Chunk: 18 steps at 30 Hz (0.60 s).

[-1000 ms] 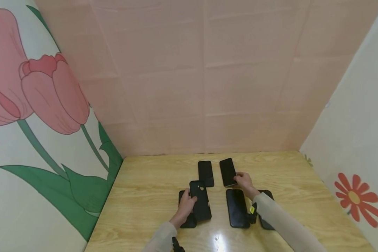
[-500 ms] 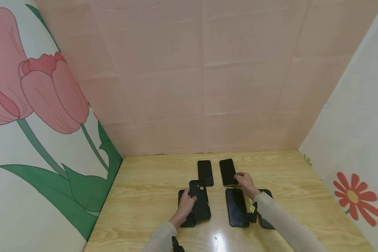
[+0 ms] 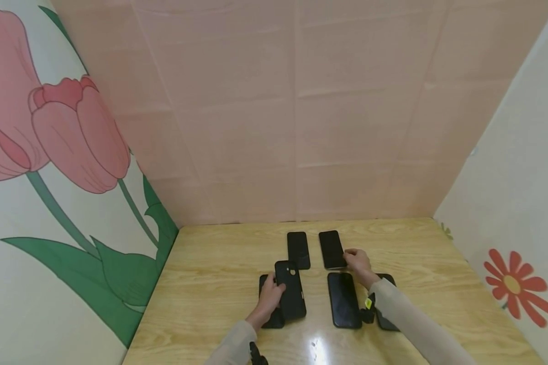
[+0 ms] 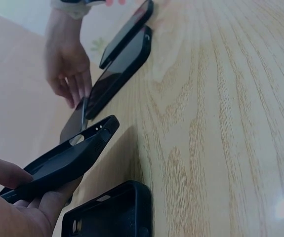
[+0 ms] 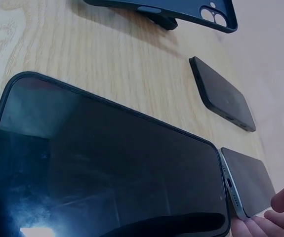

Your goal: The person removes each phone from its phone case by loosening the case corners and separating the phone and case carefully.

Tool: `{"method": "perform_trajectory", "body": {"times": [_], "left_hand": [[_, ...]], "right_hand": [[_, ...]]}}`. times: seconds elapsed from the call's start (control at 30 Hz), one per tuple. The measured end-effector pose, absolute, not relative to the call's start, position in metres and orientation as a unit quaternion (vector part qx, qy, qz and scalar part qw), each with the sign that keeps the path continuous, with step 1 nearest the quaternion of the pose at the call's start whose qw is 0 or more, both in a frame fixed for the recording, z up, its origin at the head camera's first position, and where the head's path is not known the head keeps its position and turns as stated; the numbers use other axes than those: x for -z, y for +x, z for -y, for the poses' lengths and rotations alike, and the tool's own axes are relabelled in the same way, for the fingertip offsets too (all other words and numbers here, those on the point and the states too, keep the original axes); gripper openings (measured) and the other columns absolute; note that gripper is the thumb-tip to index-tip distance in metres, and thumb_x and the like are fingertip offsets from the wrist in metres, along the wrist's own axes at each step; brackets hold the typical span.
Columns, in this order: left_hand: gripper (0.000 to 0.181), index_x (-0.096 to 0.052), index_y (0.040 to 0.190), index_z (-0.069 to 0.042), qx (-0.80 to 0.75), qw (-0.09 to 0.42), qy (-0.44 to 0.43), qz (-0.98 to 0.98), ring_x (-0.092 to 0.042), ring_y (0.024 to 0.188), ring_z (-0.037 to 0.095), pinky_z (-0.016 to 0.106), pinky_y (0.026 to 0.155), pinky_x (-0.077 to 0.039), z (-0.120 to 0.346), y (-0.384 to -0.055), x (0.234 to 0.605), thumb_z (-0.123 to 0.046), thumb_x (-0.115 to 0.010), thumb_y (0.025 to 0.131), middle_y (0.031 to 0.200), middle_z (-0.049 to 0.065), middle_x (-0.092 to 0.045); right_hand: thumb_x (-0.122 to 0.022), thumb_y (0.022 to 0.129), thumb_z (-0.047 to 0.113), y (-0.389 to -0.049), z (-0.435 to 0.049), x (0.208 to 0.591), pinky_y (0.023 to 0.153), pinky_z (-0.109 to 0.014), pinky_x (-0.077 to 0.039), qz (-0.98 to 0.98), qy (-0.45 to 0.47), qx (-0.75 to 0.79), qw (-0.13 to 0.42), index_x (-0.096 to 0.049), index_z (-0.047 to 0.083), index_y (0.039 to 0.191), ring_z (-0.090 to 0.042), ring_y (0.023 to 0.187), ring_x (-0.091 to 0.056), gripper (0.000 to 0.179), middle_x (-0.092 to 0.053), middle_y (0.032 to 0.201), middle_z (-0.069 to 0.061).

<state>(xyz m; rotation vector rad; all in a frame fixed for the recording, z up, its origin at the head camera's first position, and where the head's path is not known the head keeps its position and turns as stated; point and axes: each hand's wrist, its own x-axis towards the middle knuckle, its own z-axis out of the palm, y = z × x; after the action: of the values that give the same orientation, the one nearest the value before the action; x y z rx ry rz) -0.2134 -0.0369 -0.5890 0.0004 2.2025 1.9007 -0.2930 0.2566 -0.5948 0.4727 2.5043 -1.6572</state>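
Observation:
My left hand (image 3: 269, 295) grips a black phone case (image 3: 290, 291) by its side. In the left wrist view the case (image 4: 72, 158) is tilted above the table, its hollow side and camera cutout showing. Beneath that hand lies a second black phone case (image 4: 117, 212), partly covered in the head view. At the back, my right hand (image 3: 358, 263) pinches the lower right edge of a dark-screened smartphone (image 3: 332, 249). From the right wrist, that smartphone (image 5: 248, 180) shows its silvery bottom edge, with the thumb at its corner and fingers along the side.
A black-framed phone (image 3: 344, 300) lies before the right hand, large in the right wrist view. Another dark phone (image 3: 388, 314) is partly hidden under the right forearm. A black phone-shaped piece (image 3: 299, 251) lies at the back left. The wooden table (image 3: 210, 284) meets a covered wall behind.
My right hand has shifted slightly to the right, and the smartphone at its fingers has turned and moved a little the same way. The left hand and its case have stayed put.

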Motion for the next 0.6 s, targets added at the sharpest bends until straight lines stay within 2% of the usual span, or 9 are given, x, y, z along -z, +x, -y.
{"method": "perform_trajectory", "body": {"times": [0.4, 0.6], "left_hand": [[0.039, -0.043, 0.138, 0.002, -0.648, 0.116, -0.002, -0.753, -0.064, 0.087, 0.027, 0.044, 0.067, -0.053, 0.0375, -0.2123, 0.5861, -0.009, -0.049, 0.1, 0.107, 0.015, -0.067], [0.038, -0.043, 0.136, 0.002, -0.653, 0.118, 0.0, -0.748, -0.065, 0.087, 0.028, 0.044, 0.067, -0.054, 0.0376, -0.2106, 0.5864, -0.008, -0.048, 0.1, 0.105, 0.015, -0.066]], "right_hand": [[-0.039, 0.101, 0.01, -0.2899, -0.2567, 0.5902, 0.096, -0.052, -0.046, -0.819, 0.15, 0.551, 0.055, -0.042, -0.014, 0.139, -0.045, 0.119, -0.049, 0.045, -0.044, 0.136, -0.036], [-0.039, 0.1, 0.01, -0.2905, -0.2583, 0.5931, 0.089, -0.046, -0.05, -0.821, 0.156, 0.547, 0.047, -0.044, -0.013, 0.138, -0.041, 0.113, -0.053, 0.045, -0.047, 0.133, -0.035]]}}
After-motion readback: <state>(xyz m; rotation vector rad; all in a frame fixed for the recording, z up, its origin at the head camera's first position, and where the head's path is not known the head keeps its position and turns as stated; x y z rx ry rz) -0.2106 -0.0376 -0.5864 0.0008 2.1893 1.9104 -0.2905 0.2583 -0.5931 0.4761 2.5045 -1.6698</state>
